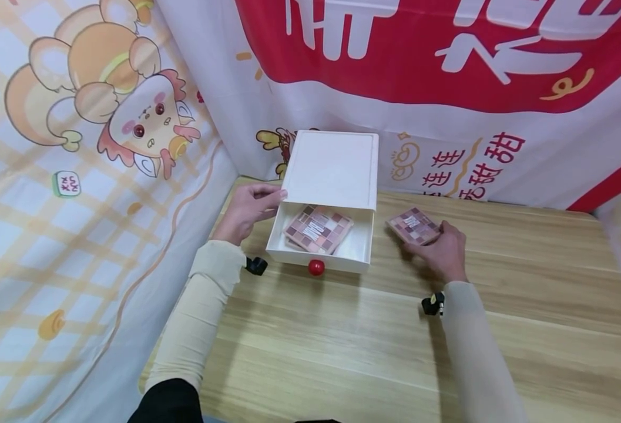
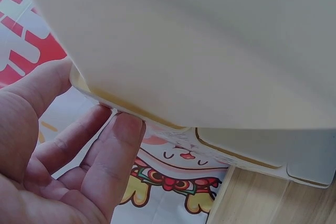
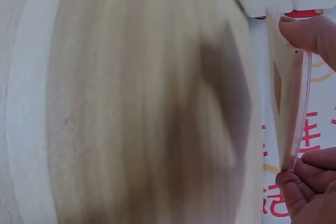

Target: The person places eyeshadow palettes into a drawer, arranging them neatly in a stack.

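Observation:
A white drawer box (image 1: pixel 336 167) stands against the back cloth, its drawer (image 1: pixel 360 241) pulled out and its red round knob (image 1: pixel 316 268) facing the person. Checkered pink-brown eyeshadow palettes (image 1: pixel 318 229) lie at a slant in the drawer, one overlapping another beneath. My left hand (image 1: pixel 249 208) rests its fingertips against the box's left front edge; the left wrist view shows the thumb and fingers (image 2: pixel 118 150) spread along that edge. Right of the drawer, my right hand (image 1: pixel 442 249) pinches a similar palette (image 1: pixel 413 226) by its edges, over the table, seen side-on in the right wrist view.
Wood-grain table (image 1: pixel 331 346) spreads under the box and both arms. Printed cloth (image 1: pixel 104 223) hangs at the left, and a red-and-white banner (image 1: pixel 384 76) hangs behind. Small black wrist devices (image 1: pixel 433 304) sit near both cuffs.

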Demonstrator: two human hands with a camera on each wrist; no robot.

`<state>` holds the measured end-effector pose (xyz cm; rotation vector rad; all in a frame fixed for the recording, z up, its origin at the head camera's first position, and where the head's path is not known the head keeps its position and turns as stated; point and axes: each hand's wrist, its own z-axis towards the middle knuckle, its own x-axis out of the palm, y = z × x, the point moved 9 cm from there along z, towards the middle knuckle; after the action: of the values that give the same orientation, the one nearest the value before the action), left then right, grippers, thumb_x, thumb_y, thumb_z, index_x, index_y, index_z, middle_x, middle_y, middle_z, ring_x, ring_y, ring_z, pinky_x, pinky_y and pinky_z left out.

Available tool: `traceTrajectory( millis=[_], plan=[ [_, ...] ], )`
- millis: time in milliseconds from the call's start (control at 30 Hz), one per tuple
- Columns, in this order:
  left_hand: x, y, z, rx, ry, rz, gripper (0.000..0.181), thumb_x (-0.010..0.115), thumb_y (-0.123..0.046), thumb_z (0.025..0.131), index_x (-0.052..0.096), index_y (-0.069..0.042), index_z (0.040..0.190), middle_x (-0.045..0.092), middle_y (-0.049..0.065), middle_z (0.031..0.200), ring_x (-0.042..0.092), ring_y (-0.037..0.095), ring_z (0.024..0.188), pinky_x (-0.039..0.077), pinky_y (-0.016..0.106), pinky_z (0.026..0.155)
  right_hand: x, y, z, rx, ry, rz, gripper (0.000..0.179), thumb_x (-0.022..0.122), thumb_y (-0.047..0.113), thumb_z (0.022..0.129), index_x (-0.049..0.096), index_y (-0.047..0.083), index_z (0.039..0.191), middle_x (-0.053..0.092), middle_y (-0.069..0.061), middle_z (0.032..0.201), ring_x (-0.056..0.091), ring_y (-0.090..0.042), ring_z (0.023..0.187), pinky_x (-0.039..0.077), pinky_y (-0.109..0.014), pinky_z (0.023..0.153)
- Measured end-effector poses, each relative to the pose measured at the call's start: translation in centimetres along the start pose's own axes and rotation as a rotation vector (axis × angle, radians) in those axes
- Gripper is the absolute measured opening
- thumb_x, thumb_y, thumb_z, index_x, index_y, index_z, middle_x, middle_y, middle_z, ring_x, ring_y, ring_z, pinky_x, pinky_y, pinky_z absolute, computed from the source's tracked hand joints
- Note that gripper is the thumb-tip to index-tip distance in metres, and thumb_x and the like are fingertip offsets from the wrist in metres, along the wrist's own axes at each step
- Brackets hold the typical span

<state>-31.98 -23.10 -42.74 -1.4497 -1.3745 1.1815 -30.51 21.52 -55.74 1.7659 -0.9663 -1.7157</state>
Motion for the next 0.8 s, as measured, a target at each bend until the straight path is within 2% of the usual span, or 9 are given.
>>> traceTrajectory(
  millis=[133,267,400,667,800],
  plan=[
    [0.1,-0.1,0.0,0.001,0.004,-0.012,0.038,0.084,-0.020,0.086,0.070,0.000,0.114,0.066,0.016,0.117,0.067,0.029,0.103,0.060,0.034,0.085,-0.7,0.5,-0.6,0.017,-0.012,0.103,0.122,0.092,0.047,0.069,0.024,-0.005,0.155,0.039,-0.030,0.148,0.039,-0.045,0.132,0.033,-0.059,0.114],
    [0.1,-0.1,0.0,0.001,-0.001,-0.009,0.037,0.084,-0.020,0.086,0.071,0.000,0.114,0.066,0.015,0.117,0.067,0.028,0.102,0.060,0.034,0.085,-1.4,1.2,-1.0,0.008,-0.019,0.126,0.117,0.092,0.047,0.071,0.027,-0.004,0.155,0.039,-0.029,0.150,0.040,-0.044,0.132,0.034,-0.060,0.113],
    [0.0,-0.1,0.0,0.002,-0.003,0.001,0.036,0.083,-0.020,0.087,0.071,0.000,0.114,0.066,0.015,0.117,0.066,0.028,0.103,0.060,0.033,0.085,-2.4,2.3,-1.2,-0.033,-0.051,0.146,0.107,0.092,0.042,0.071,0.037,-0.004,0.150,0.045,-0.027,0.145,0.044,-0.042,0.130,0.037,-0.058,0.111],
    [0.1,-0.2,-0.1,-0.003,0.002,0.013,0.037,0.083,-0.022,0.087,0.070,0.000,0.115,0.065,0.014,0.118,0.066,0.029,0.105,0.060,0.033,0.085,-3.6,4.3,-2.3,-0.057,-0.062,0.198,0.113,0.093,0.047,0.069,0.034,-0.001,0.153,0.042,-0.021,0.151,0.039,-0.038,0.136,0.033,-0.056,0.115],
    [0.0,-0.1,-0.1,-0.007,-0.001,0.012,0.038,0.083,-0.022,0.087,0.070,0.000,0.115,0.065,0.015,0.118,0.066,0.030,0.106,0.060,0.033,0.085,-4.1,5.2,-2.8,-0.073,-0.073,0.214,0.106,0.093,0.046,0.069,0.041,0.000,0.149,0.048,-0.018,0.145,0.042,-0.037,0.133,0.035,-0.056,0.113]
  ],
)
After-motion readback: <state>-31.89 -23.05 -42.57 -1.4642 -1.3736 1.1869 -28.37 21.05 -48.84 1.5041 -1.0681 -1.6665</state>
